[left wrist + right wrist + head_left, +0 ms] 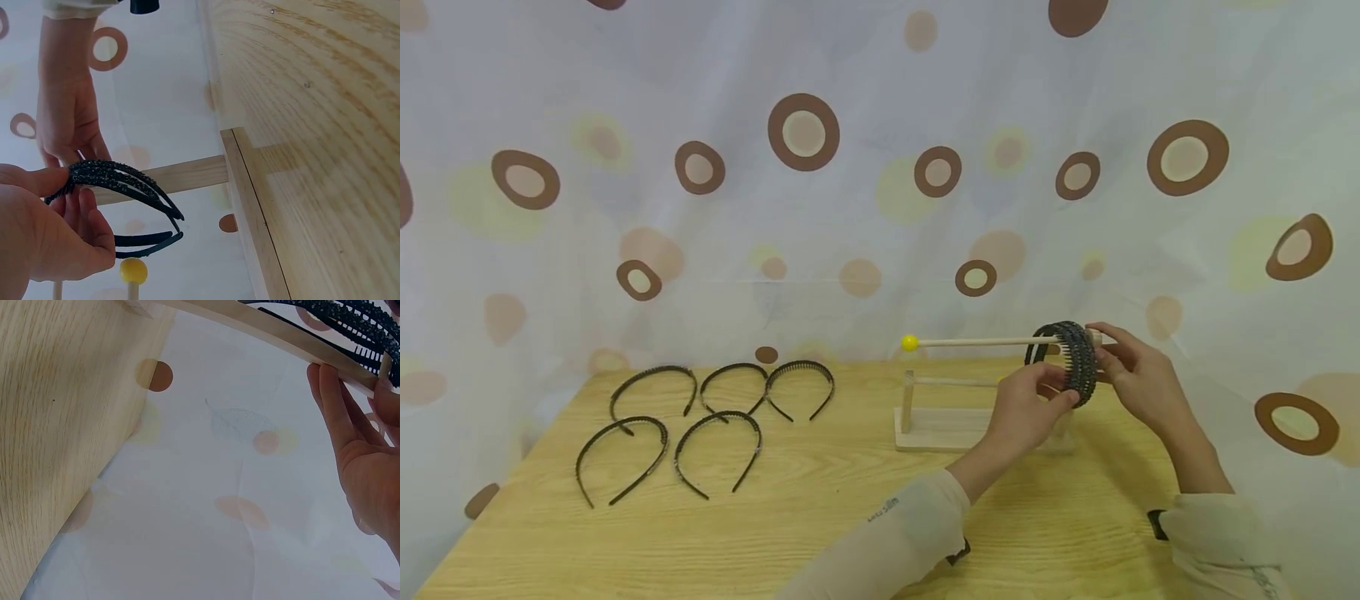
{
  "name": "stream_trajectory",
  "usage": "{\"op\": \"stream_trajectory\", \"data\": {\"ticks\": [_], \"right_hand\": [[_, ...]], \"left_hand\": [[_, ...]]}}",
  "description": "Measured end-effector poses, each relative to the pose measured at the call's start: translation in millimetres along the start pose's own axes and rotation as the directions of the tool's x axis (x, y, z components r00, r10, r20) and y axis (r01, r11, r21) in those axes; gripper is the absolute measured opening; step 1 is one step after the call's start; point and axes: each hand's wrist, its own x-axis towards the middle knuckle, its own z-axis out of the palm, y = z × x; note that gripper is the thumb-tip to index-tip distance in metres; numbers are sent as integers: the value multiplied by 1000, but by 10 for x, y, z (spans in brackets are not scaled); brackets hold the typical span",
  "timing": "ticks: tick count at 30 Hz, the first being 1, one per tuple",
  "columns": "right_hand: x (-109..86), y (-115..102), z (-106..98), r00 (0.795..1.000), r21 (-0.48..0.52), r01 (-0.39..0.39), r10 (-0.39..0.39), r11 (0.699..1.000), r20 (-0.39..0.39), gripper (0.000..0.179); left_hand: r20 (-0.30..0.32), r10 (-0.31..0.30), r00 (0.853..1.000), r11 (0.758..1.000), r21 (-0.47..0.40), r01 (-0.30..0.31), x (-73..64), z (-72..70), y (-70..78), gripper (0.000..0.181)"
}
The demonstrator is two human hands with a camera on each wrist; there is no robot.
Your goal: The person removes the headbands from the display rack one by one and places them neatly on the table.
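Head view: curved black toothed headbands (1082, 367) on a pale wooden stand (940, 429) are pinched by the left hand (1024, 407), the stand gripped, apparently steadied, by the right hand (1144, 382).

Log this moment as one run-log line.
left grip: holding dark headband bundle at upper rod | right grip: holding wooden stand post | five headbands: lying on table

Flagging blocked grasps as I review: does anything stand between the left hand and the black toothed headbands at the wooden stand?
Nothing visible does: the left hand directly grips the black toothed headbands at the upper rod of the wooden stand.
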Motion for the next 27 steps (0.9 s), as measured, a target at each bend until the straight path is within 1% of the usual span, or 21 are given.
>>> {"op": "stream_trajectory", "data": {"ticks": [6, 10, 13, 16, 21, 24, 27], "right_hand": [[8, -4, 12, 1000, 17, 9, -9, 1000, 2, 46], [1, -12, 11, 1000, 17, 10, -10, 1000, -1, 46], [4, -5, 14, 1000, 17, 11, -11, 1000, -7, 46], [15, 18, 20, 1000, 15, 15, -15, 1000, -14, 45], [25, 28, 27, 1000, 14, 15, -15, 1000, -20, 44], [18, 20, 25, 1000, -6, 10, -10, 1000, -23, 43], [19, 15, 21, 1000, -33, 4, -5, 999, -26, 44]], "left_hand": [[0, 42, 999, 999, 25, -42, 3, -64, 94, 21], [-9, 95, 995, 994, 61, -94, 15, -135, 173, 23], [-21, 147, 989, 986, 87, -145, 44, -219, 241, 23], [-28, 162, 986, 983, 93, -159, 58, -311, 327, 23], [-39, 147, 988, 985, 92, -143, 21, -424, 460, 26], [-52, 175, 983, 979, 115, -168, -15, -483, 522, 25], [-56, 215, 975, 966, 158, -204, -55, -572, 577, 23]]}}
